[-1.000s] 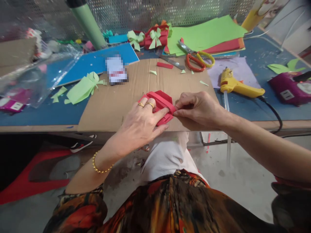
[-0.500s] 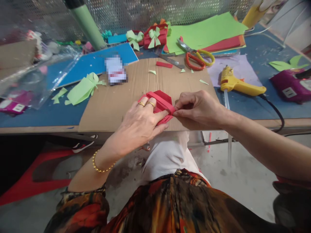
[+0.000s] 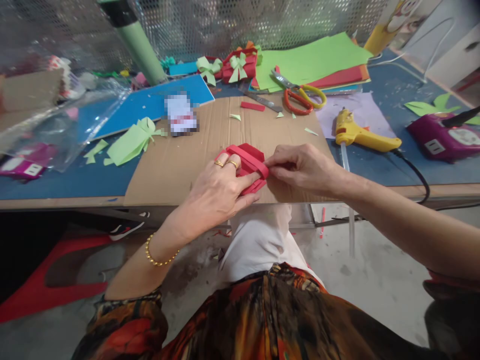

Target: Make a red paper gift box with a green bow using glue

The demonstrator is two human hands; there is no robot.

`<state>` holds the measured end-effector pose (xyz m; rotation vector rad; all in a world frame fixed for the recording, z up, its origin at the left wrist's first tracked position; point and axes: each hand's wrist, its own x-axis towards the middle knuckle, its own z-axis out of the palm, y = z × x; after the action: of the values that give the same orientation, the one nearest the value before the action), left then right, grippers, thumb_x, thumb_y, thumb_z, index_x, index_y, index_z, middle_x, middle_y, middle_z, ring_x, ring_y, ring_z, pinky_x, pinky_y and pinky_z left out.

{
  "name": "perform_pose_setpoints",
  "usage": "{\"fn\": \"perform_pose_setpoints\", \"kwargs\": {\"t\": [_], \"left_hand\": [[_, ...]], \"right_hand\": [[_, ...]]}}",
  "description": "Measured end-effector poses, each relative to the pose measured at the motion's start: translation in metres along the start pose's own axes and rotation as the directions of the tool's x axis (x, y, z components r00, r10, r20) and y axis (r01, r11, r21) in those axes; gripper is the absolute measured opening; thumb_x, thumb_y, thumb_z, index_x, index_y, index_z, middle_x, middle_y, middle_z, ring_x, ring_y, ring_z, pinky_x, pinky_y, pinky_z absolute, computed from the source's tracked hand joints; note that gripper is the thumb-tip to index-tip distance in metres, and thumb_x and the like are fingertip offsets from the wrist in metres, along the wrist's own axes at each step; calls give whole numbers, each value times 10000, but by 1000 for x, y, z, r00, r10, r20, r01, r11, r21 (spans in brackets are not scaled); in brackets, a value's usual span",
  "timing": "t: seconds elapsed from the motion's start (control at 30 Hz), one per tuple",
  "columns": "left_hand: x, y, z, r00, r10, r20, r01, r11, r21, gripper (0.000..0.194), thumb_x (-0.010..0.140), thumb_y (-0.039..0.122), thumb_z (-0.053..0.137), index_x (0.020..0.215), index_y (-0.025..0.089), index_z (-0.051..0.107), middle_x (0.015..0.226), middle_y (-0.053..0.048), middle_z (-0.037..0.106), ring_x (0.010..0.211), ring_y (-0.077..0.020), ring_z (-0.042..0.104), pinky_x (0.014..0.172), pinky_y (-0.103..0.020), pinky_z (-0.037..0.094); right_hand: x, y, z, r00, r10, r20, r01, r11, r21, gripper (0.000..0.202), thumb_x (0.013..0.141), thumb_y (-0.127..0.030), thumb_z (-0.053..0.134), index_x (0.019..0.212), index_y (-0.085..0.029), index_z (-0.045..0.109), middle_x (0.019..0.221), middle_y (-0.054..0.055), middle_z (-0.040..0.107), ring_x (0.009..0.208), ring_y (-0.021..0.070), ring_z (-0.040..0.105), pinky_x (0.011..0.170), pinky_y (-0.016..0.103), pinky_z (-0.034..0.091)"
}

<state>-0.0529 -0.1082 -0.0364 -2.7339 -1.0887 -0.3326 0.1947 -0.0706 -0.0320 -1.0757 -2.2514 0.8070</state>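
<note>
A small folded red paper piece, box-like in outline, rests near the front edge of the cardboard. Across it runs a raised red paper strip. My left hand is closed over the near left side of the piece, its index finger reaching under the strip. At the strip's right end, my right hand is closed in a pinch, thumb and index finger at the paper's edge. The fingertips partly hide that end.
Beyond the hands lie scissors, red scraps and a phone on the cardboard. A yellow glue gun with its cord is at right. Green paper sheets, red paper pouches with green bows and a green bottle stand behind.
My right fingertips have shifted slightly up along the strip's right end. My left hand keeps its hold on the red paper, and the whole view has tilted a little.
</note>
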Motion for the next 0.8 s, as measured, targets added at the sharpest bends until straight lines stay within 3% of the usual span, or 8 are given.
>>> {"fn": "perform_pose_setpoints", "kwargs": {"t": [0.1,0.33,0.43,0.57,0.8], "left_hand": [[-5,4,3,999,-15,-53,16,1000,9,314,1099,379,637,1313,229,812,1057,-128,715,1061,-297,635,1025,-469,551],[-17,19,8,987,-41,-152,56,994,96,265,1088,294,659,1214,111,804,1080,-190,777,1053,-336,703,938,-475,572],[-17,21,7,985,-32,-170,51,992,111,259,1094,278,646,1204,105,804,1069,-195,784,1045,-339,714,924,-473,570],[-16,20,8,985,-35,-166,51,994,94,258,1098,276,641,1224,118,801,1077,-184,787,1042,-332,712,923,-468,560],[-16,19,9,983,-32,-180,47,995,84,303,1127,327,600,1192,114,806,1076,-172,789,1057,-328,719,929,-448,559]], "right_hand": [[1,-2,3,1000,14,14,-14,1000,-25,266,851,-142,611,884,-199,869,824,42,745,744,163,620,723,310,448],[-5,-1,4,999,42,16,-40,996,-83,282,851,-152,605,867,-228,876,751,22,655,701,159,574,697,318,418],[-5,-1,3,999,33,37,-31,998,-53,309,876,-183,601,932,-243,899,751,26,669,698,166,575,689,321,425],[-3,-5,1,999,41,-27,-40,999,17,303,908,-218,612,975,-227,907,801,37,722,717,170,597,698,324,443],[3,-8,4,998,33,58,-30,998,-48,279,838,-138,586,788,-229,844,746,16,664,682,149,574,676,313,430]]}}
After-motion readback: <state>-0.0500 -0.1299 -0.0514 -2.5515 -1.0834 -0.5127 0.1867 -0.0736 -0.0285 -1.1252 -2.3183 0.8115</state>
